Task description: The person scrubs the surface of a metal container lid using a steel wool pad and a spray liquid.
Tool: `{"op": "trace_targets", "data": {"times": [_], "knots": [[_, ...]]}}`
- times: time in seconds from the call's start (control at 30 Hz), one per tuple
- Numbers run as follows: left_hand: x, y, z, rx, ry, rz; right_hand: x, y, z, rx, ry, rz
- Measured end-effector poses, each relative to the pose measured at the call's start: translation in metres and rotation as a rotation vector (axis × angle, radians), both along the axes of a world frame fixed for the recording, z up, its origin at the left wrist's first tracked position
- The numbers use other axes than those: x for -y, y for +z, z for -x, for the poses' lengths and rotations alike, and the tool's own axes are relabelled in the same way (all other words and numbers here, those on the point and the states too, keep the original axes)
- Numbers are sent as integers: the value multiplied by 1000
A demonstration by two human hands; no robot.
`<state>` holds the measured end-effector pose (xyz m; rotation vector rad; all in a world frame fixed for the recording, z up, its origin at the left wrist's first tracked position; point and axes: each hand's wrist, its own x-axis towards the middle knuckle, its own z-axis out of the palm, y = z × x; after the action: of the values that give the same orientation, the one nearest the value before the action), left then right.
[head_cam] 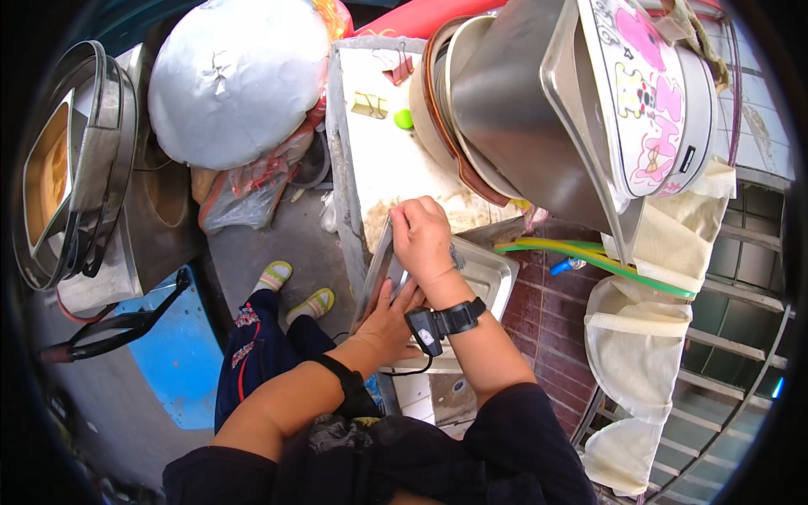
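A shallow rectangular stainless-steel tray (pixel 504 276) lies before me, its left side against the concrete edge of a white-topped slab. My left hand (pixel 383 320) reaches over the tray's left rim, fingers spread along the inside and thumb lower down. Above it, my right hand (pixel 421 240) is curled at the tray's upper left corner. Whatever is between its fingers is hidden from this angle. Beside the right wrist, a patch of grey mesh-like material (pixel 458 257) shows in the tray. A black device (pixel 426 331) is strapped to my right wrist.
Stacked metal pots (pixel 524 95) and a printed lid (pixel 637 95) stand upper right. Binder clips (pixel 370 105) lie on the slab (pixel 372 148). A green-yellow hose (pixel 600 255) crosses near cloths (pixel 637 341) on a rack. Left are a silver cover (pixel 240 82) and blue panel (pixel 173 360).
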<state>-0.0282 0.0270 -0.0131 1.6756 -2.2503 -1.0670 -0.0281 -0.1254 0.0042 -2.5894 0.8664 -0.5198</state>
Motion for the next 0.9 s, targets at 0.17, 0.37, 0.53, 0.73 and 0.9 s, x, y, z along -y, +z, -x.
{"op": "trace_targets", "data": {"times": [0.17,0.37,0.53,0.73,0.9], "knots": [[1,6,-5,-107,64,54,4,2,-2,-8,90,-12],[2,9,-6,-80,63,33,7,5,-4,-23,171,-48],[3,10,-6,-122,83,26,9,6,-5,-58,218,-48],[3,6,-2,-42,65,32,17,9,-8,-49,359,-16],[-2,0,0,-38,98,147,22,13,-9,-84,441,-31]]}}
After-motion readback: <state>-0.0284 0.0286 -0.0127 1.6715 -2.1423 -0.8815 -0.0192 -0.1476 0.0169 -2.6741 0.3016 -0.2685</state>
